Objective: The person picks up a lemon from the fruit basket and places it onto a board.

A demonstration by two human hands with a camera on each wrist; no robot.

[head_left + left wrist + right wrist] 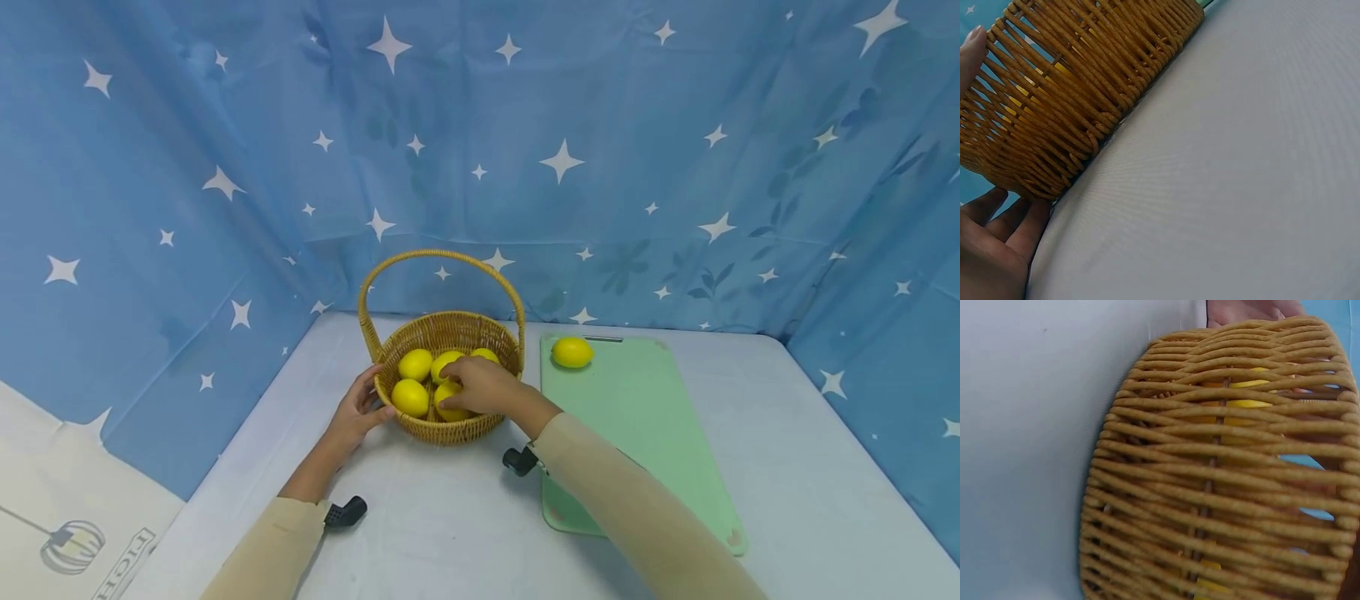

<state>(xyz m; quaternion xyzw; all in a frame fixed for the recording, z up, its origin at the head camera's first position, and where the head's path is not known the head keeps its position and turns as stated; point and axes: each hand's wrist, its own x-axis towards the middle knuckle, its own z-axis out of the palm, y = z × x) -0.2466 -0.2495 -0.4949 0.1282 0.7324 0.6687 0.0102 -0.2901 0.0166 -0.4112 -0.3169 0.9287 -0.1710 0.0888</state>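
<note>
A woven wicker basket (450,431) with a tall arched handle stands on the table, with several yellow lemons (410,397) inside. My left hand (352,419) holds the basket at its left side; in the left wrist view the thumb is up at the rim and the fingers (1029,228) are low against the weave. Reaching over the basket's right rim, my right hand (487,386) grips a lemon (452,402) at the front, thumb and fingers around it. In the right wrist view the basket wall (1210,469) hides most of that hand.
To the right of the basket lies a light green cutting board (637,408), partly under my right forearm. One more lemon (572,352) sits at its far left corner. A white cloth covers the table (435,517). Blue star-patterned curtains (480,108) hang behind.
</note>
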